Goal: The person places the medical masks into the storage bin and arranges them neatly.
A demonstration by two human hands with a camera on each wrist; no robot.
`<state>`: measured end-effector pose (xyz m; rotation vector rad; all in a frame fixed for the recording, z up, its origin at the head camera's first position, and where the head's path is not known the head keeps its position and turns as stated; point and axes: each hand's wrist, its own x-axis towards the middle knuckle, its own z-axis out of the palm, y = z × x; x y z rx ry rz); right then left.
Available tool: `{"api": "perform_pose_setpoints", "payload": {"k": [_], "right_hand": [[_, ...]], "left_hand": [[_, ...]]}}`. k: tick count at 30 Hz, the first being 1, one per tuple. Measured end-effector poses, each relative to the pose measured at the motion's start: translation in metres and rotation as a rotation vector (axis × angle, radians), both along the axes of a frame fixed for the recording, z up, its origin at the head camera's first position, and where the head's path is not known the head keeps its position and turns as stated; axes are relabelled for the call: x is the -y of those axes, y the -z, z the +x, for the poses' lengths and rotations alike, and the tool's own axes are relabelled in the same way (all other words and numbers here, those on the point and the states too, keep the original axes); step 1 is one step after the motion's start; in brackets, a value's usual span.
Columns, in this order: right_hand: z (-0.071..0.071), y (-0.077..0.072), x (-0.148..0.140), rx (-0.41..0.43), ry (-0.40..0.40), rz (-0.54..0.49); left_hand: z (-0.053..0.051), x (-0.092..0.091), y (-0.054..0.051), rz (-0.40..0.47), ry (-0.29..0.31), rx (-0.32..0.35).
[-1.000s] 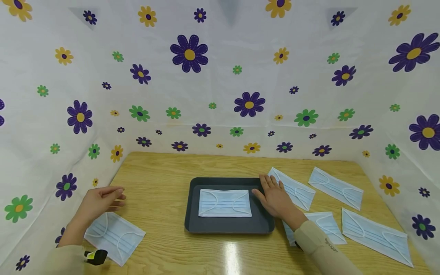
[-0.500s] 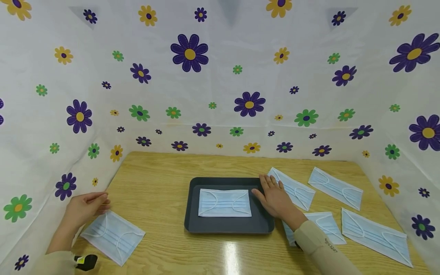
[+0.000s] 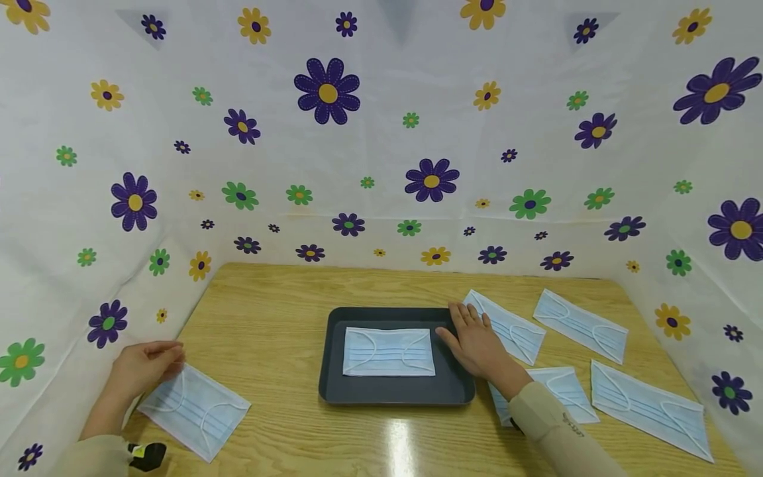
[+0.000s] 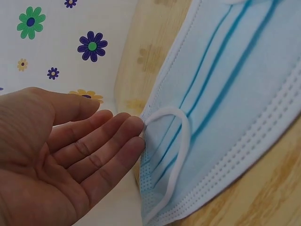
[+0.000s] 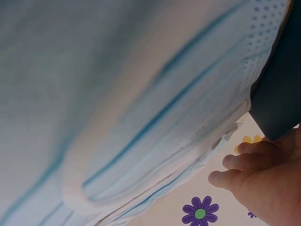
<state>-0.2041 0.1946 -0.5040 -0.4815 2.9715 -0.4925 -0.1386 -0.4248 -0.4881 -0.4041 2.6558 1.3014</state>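
At the left of the table my left hand reaches the far left corner of a light blue face mask. In the left wrist view its fingertips touch the mask's edge beside the white ear loop, while the thumb stays apart from them. My right hand rests with extended fingers on the right rim of a dark grey tray. Another face mask lies flat in that tray. Close to the right wrist camera, a blurred mask fills most of that view.
Several more face masks lie on the wooden table right of the tray, among them one at the back and one near the right edge. A flower-printed white cloth encloses the table at the back and sides.
My left hand has moved left and down to the mask's far left corner. My right hand, the tray and the other masks have stayed put.
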Motion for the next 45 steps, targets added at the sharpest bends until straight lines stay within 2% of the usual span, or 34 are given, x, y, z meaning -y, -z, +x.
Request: {"api": "perform_pose_setpoints", "payload": {"k": [7,10,18,22,29,38,45], "right_hand": [[0.0,0.001,0.0,0.008,0.003,0.004],[0.0,0.001,0.0,0.005,0.001,0.004],[0.0,0.002,0.0,-0.005,0.002,0.005],[0.0,0.002,0.0,-0.003,0.002,0.004],[0.0,0.002,0.0,-0.01,0.002,0.006],[-0.001,0.003,0.0,-0.006,0.007,-0.002],[-0.001,0.002,-0.001,-0.006,0.005,-0.015]], "left_hand": [[-0.002,0.004,0.005,0.023,0.009,0.024],[-0.001,0.006,0.007,0.004,0.017,0.023],[0.0,0.005,0.009,-0.227,0.036,0.014],[0.0,0.002,0.01,-0.249,0.033,0.026],[0.001,0.0,0.012,-0.243,0.029,0.042],[0.002,0.0,0.011,-0.135,-0.006,0.056],[0.001,0.002,0.011,-0.09,-0.002,0.083]]}}
